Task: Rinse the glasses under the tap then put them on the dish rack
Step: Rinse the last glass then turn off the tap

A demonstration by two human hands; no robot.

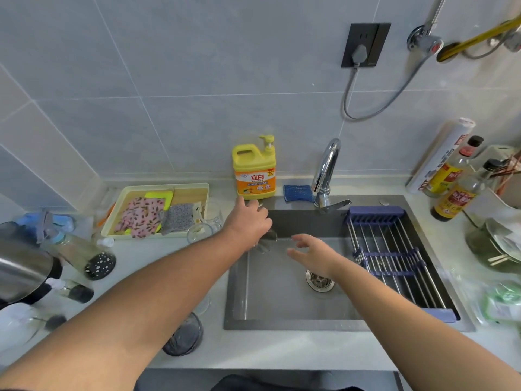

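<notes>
probably to carry it toward the tap (327, 167), the left hand (251, 221) gripped a glass (267, 241) sideways over the sink's (276, 294) left edge. the right hand (313, 252) hovered beside it, fingers spread, likely to steady it. the dish rack (394, 249) waited across the sink's right side.

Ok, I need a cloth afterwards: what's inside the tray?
The tray holds a pink floral cloth, a yellow cloth and a grey cloth, overlapping. Bare base shows at the back right. Anything beneath the cloths is covered.
</notes>
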